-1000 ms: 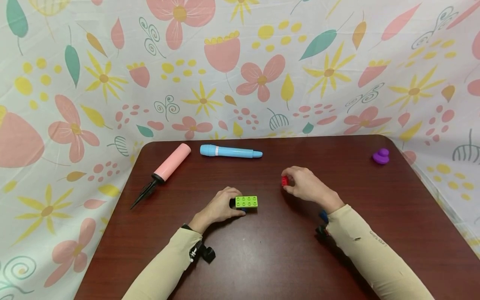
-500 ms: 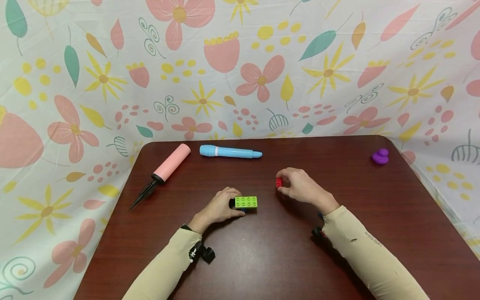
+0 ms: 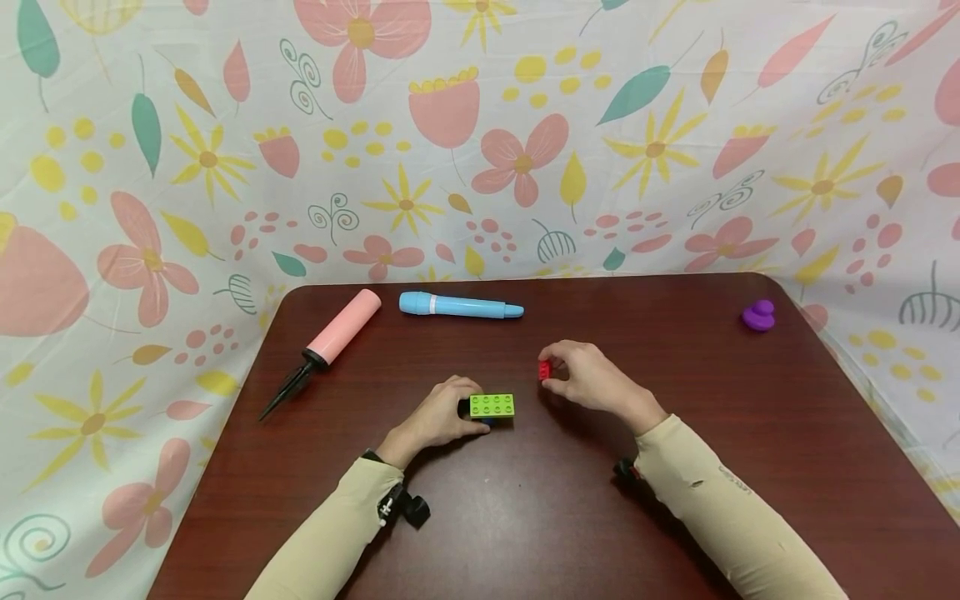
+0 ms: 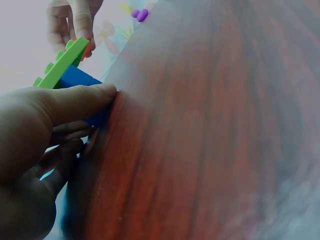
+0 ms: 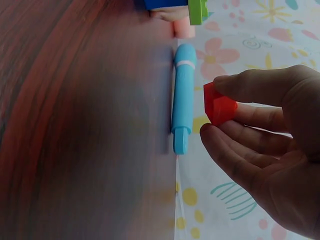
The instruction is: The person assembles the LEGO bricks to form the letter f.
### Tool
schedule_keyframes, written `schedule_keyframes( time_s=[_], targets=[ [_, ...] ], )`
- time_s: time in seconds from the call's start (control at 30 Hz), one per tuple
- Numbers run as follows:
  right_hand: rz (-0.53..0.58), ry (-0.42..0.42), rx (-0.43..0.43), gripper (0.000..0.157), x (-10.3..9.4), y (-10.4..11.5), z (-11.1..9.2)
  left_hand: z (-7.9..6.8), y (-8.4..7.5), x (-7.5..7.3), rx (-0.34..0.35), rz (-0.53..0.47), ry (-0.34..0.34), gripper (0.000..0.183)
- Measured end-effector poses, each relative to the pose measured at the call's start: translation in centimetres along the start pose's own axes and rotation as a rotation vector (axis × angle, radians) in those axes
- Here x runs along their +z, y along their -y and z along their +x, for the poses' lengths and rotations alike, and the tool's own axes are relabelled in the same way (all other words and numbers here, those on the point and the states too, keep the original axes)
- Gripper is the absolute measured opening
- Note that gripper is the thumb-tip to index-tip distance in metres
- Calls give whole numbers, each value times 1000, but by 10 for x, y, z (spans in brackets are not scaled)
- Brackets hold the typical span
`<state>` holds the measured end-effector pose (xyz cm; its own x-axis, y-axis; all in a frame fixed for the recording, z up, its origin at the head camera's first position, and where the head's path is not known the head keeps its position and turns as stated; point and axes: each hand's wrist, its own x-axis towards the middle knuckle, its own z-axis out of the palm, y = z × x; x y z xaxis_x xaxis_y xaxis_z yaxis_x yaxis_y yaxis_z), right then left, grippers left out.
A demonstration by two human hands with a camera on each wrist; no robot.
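My left hand (image 3: 437, 419) grips a blue toy brick (image 4: 76, 78) low on the table. A lime-green studded toy brick (image 3: 492, 406) lies flat on top of the blue one and juts out to the right in the head view. To the right, my right hand (image 3: 592, 379) pinches a small red toy brick (image 3: 544, 370) between thumb and fingers. In the right wrist view that red brick (image 5: 219, 104) is held up off the table, a short gap away from the green brick (image 5: 198, 11). The left hand's fingers partly hide the blue brick.
On the dark wooden table (image 3: 525, 517), a pink hand pump (image 3: 345, 326) with a black end lies at the back left. A light-blue pen-like toy (image 3: 461, 305) lies along the back edge. A purple knobbed piece (image 3: 759, 316) sits at the back right. Behind hangs a floral cloth (image 3: 480, 150).
My right hand has moved left with the red brick, closer to the green one. My left hand and its bricks have stayed in place.
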<state>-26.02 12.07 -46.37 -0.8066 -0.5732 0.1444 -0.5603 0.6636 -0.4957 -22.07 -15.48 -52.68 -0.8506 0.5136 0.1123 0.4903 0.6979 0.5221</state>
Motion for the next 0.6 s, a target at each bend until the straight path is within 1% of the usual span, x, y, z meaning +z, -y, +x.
schedule_keyframes(
  time_s=[0.13,0.37,0.6],
  targets=[
    [7,3,-9,29,4,4,1,0,0,0,3,-2,-2,45],
    [10,38,-7,32,8,10,2,0,1,1,15,-8,-14,43],
    [14,28,-35,31,13,16,4,0,0,-1,18,-19,-18,41]
  ],
)
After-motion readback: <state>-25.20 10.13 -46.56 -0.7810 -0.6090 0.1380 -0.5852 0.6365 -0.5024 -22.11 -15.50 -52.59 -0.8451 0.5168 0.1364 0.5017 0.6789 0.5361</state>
